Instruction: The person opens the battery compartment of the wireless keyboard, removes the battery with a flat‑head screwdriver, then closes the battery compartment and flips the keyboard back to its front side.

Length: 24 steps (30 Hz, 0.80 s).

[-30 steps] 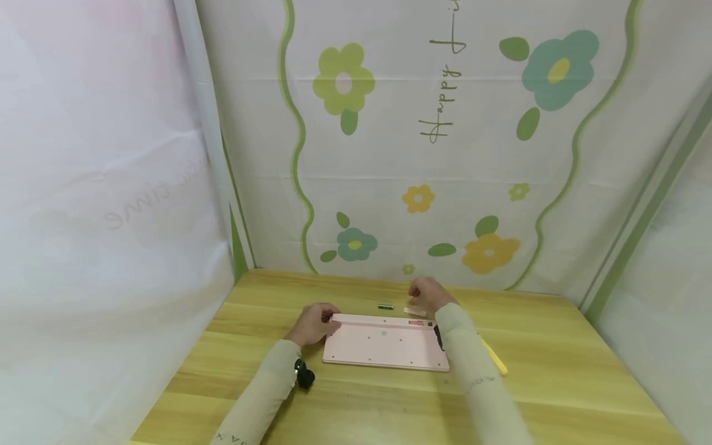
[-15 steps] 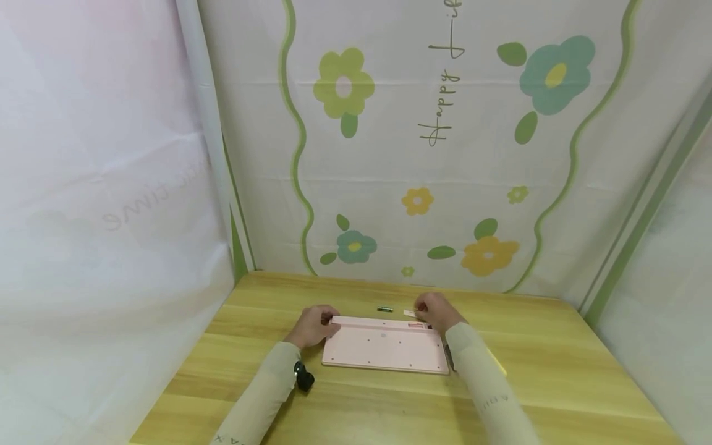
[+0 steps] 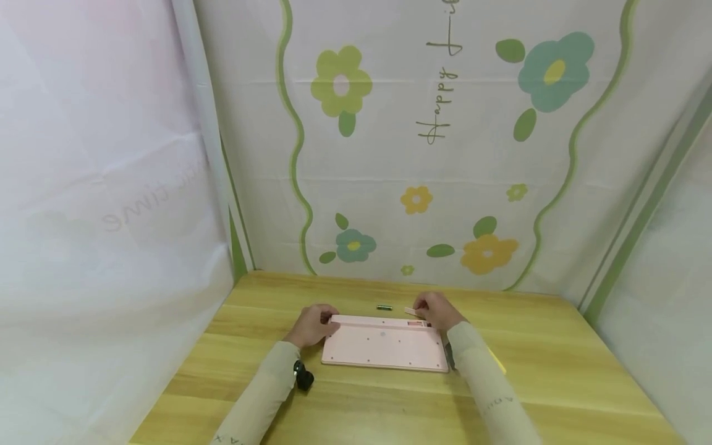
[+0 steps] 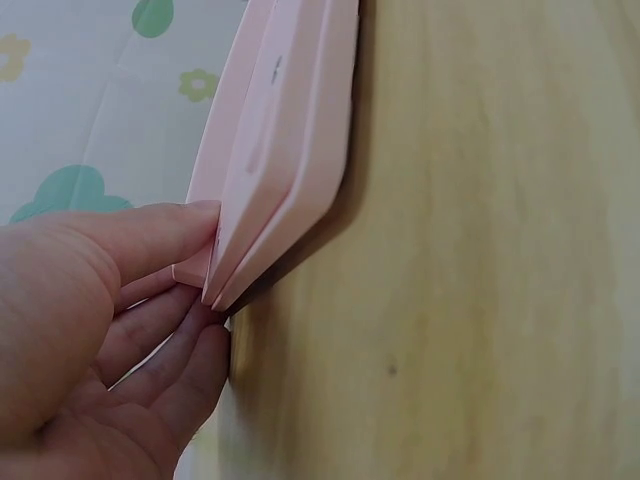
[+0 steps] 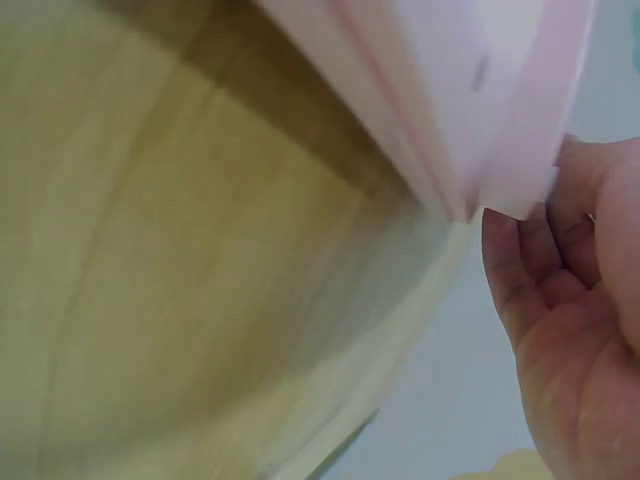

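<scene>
A pink keyboard [image 3: 384, 349] lies with its underside up, small screws dotted over it. My left hand [image 3: 313, 326] pinches its far left corner; in the left wrist view the thumb presses one face and the curled fingers sit behind. At the far right corner my right hand [image 3: 438, 311] grips the keyboard's edge between thumb and fingers, as the right wrist view shows. Beside those fingers is a red-marked battery slot [image 3: 415, 323], its right end partly covered. A pale pink strip, like a battery cover [image 3: 410, 311], lies just behind the keyboard, partly hidden by the right hand.
A green battery [image 3: 384, 307] lies on the wooden table [image 3: 356, 408] behind the keyboard. Some long yellow object [image 3: 497, 360] shows from under the right forearm. Flower-printed cloth [image 3: 384, 154] hangs behind the table, and more cloth stands on both sides.
My right hand has come down and nearer from behind the keyboard to its far right corner. The left hand keeps its grip, and the keyboard stays in place.
</scene>
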Available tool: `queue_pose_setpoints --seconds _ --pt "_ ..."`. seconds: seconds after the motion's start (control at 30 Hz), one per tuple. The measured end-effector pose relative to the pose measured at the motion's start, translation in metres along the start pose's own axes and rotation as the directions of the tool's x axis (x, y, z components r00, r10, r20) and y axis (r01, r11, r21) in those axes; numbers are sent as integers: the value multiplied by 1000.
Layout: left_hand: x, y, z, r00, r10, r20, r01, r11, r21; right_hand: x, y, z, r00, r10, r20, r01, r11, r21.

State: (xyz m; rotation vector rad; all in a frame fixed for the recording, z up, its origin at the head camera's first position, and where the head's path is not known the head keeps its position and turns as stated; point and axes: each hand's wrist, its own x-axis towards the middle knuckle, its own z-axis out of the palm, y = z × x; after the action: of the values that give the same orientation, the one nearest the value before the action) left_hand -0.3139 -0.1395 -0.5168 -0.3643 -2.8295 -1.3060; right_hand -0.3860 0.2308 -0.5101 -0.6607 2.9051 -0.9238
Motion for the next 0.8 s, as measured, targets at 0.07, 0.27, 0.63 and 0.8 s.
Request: queue_pose_setpoints --seconds 0.07,0.27,0.63,0.8 --pt "0 0 0 1000 -2 -6 2 1000 1 -2 -2 -3 1000 -20 -3 20 1000 -8" --pt "0 1 0 1000 3 -6 -3 1000 0 -11 -13 -15 998 -56 38 56 998 3" --pt "4 0 -1 1000 -6 -14 6 1000 -6 -28 -20 -27 982 -172 75 170 985 40" --pt "3 -1 1 1000 0 -7 0 1000 4 -36 -18 -22 981 -184 64 182 983 37"
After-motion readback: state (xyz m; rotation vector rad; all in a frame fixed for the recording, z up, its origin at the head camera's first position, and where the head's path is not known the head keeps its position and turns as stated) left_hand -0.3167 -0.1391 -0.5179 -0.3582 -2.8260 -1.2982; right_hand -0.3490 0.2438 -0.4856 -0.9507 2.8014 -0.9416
